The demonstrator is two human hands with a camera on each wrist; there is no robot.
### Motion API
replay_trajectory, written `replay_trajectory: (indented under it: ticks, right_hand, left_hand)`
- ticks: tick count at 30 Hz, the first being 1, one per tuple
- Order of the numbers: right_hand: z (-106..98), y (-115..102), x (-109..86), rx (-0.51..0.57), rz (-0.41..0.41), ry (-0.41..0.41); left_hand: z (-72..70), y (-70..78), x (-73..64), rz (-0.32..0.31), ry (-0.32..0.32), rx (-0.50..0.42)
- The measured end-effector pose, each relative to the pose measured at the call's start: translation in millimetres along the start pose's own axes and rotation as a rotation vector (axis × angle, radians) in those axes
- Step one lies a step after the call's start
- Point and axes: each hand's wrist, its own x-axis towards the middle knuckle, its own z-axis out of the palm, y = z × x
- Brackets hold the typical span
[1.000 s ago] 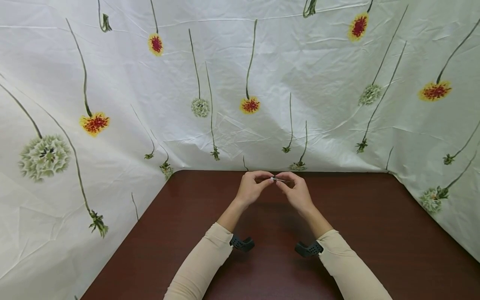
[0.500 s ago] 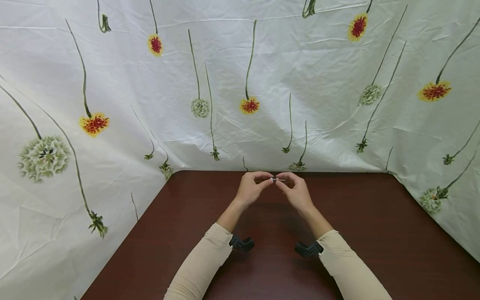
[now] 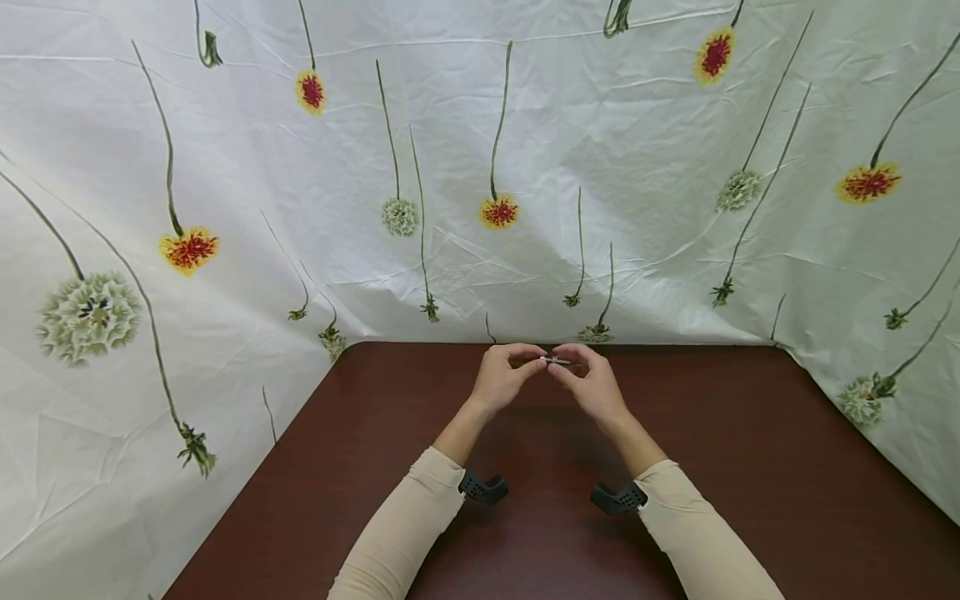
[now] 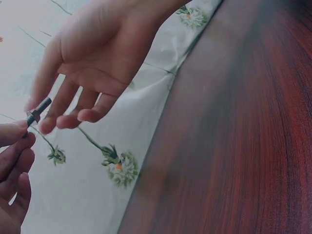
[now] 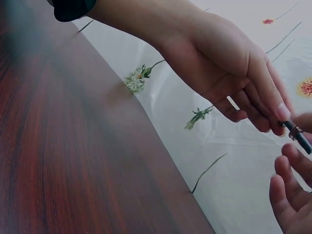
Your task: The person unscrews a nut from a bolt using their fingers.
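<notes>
In dark grey metal, saw a slim threaded bolt (image 4: 45, 104) pinched at one end, with a small nut (image 5: 295, 132) around its shank part-way along. Sat only by that end in the left hand (image 3: 499, 382), tight between thumb and fingertip; could not tell the shape of the end, hidden there under the fingers. Found the right hand (image 3: 594, 388) drawn in from the opposite side, thumb and a fingertip close on the nut, the outer fingers loosely bent and apart from the metal.

In the head view, lay nearly level from left to right, long axis almost parallel to the far edge of the tabletop (image 3: 390, 417), just below that line and close to its middle. Pointed the free threaded end rightward, past the nut and into the hollow of the right hand. In the left wrist view, slanted up and to the right out of the left fingertips; in the right wrist view, ran down and to the right.

Farther out, saw a dark strap (image 3: 483, 487) at the left wrist and a matching band (image 3: 619, 498) at the right, then cream sleeves (image 3: 405, 521) reaching back over the dark red wood, away from the far edge. Beyond that edge, met a creased white cloth (image 3: 450, 125) printed with flowers.
</notes>
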Motion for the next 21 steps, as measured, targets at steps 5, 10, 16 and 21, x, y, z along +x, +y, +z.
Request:
replay_trajectory:
  ticks: [5,10,16,21]
  right_hand:
    - [1.7,0.3,-0.7,0.015,0.037,0.008]
    - [2.3,0.6,-0.5,0.012,0.008,0.020]
    - [2.4,-3.4,-1.3,0.023,0.015,-0.010]
    - [2.5,-19.8,-5.8,0.005,0.020,-0.006]
  left_hand:
    - [-0.4,0.4,-0.7,-0.009,0.007,-0.002]
    - [-1.2,0.8,-1.4,-0.011,0.002,0.005]
    - [-1.5,0.8,-1.5,0.001,0.007,0.001]
    - [-0.9,0.5,-0.8,-0.005,0.002,0.017]
